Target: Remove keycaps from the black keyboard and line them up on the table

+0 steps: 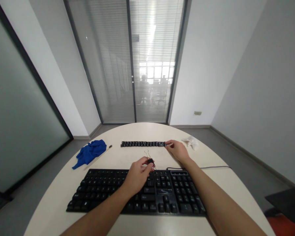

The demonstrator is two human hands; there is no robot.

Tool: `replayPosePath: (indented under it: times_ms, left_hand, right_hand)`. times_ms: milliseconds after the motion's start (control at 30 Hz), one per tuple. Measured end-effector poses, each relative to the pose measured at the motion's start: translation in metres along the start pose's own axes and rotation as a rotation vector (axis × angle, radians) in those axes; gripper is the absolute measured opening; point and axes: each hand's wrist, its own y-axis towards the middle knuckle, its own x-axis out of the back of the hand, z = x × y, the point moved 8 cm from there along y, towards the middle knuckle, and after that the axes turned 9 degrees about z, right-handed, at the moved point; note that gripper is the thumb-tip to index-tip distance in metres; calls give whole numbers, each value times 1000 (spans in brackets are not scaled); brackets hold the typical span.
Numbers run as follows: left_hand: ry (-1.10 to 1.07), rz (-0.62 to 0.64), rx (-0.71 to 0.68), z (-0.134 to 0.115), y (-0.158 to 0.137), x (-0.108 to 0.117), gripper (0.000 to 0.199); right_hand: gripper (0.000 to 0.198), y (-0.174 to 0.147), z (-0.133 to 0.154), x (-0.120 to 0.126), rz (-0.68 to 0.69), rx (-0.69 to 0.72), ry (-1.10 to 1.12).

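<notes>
My left hand (pixel 137 175) is closed around a keycap puller (pixel 150 161) with a small black grip and thin wire prongs pointing away from me. It hovers over the upper middle of a black keyboard (pixel 164 191) lying in front of me. Beyond the keyboard, loose black keycaps (pixel 142 144) stand in a straight row. At the right end of that row, my right hand (pixel 178 150) pinches a keycap (pixel 165 144) between thumb and fingertips, partly hidden by them. The keyboard's top row, at its far edge, is partly covered by my left hand.
A crumpled blue cloth (pixel 89 152) lies on the left of the round white table (pixel 159 131), beside a thin brush (pixel 98 157) with a dark head. White crumpled tissue (pixel 191 142) is at the right. The keyboard's cable (pixel 216 167) runs off the right edge.
</notes>
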Motion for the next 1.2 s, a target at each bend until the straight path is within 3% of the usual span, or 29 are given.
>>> replayPosePath:
  times_ms: [867,1033,1200]
  left_hand:
    - [-56,30,-22,-4,-1,-4,22]
    - [-33,79,-30,-7,-1,-8,21]
    - [64,158,-80,-17,-5,-14,20]
  right_hand:
    - [25,-4,1,2,10,41,55]
    - [35,-8,7,11,123,11,94]
    - [23,-39,50,28,293,120,-13]
